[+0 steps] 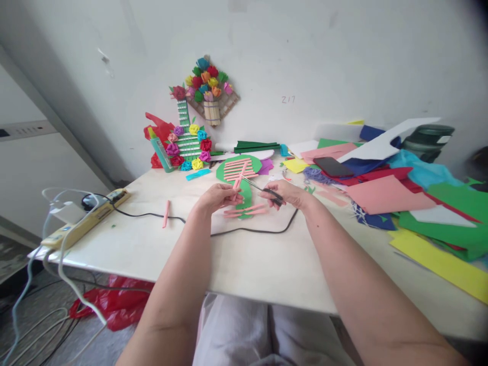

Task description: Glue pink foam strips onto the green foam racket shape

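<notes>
My left hand [221,197] pinches a pink paper strip [240,176] that points up and away from me. In my right hand [284,194] is a pair of scissors [272,195], its blades reaching left to the strip. Behind them lies a green paper shape [220,172] with a rounded top crossed by several pink strips and a narrower part below. More pink strips [251,211] lie over its lower end, partly blurred. Another pink strip [166,213] rests apart on the table, to the left of my left hand.
A glue bottle [160,151] leans by a flower-trimmed paper craft [189,145] at the back. Coloured paper sheets [392,195] and a phone [333,166] crowd the right side. A power strip [86,218] sits at the left edge; a black cable [247,230] crosses the table [267,269].
</notes>
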The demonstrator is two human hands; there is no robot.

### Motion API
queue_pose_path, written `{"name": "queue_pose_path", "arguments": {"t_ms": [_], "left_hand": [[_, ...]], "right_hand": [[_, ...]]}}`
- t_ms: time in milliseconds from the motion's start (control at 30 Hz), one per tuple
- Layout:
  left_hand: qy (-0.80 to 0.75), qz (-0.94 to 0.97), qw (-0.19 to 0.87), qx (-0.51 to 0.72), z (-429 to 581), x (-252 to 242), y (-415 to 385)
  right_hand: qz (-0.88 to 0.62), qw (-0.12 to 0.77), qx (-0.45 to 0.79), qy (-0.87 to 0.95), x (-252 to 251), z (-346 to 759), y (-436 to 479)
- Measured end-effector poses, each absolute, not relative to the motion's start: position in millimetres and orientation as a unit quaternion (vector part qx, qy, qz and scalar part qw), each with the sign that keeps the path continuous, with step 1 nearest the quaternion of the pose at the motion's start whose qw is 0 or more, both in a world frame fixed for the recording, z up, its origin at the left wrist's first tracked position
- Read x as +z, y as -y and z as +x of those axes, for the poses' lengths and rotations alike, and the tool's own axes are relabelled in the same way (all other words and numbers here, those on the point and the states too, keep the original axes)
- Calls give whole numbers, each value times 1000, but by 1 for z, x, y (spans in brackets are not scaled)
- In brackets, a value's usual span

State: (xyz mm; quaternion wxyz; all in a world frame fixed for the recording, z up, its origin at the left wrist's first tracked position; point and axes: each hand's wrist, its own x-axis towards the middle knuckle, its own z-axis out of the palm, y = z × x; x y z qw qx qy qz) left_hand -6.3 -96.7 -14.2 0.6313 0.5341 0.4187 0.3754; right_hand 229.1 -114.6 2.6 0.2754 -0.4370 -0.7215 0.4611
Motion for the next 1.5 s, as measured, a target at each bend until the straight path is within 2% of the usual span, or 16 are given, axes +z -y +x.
{"name": "queue_pose_path", "arguments": {"t_ms": [433,1500], "left_hand": [[-416,588,615,321,-1,-11,103],[-412,617,608,282,-4,-11,101]], "right_hand": [[-446,251,459,726,5,223,117],[-434,234,470,732,-1,218,110]]}}
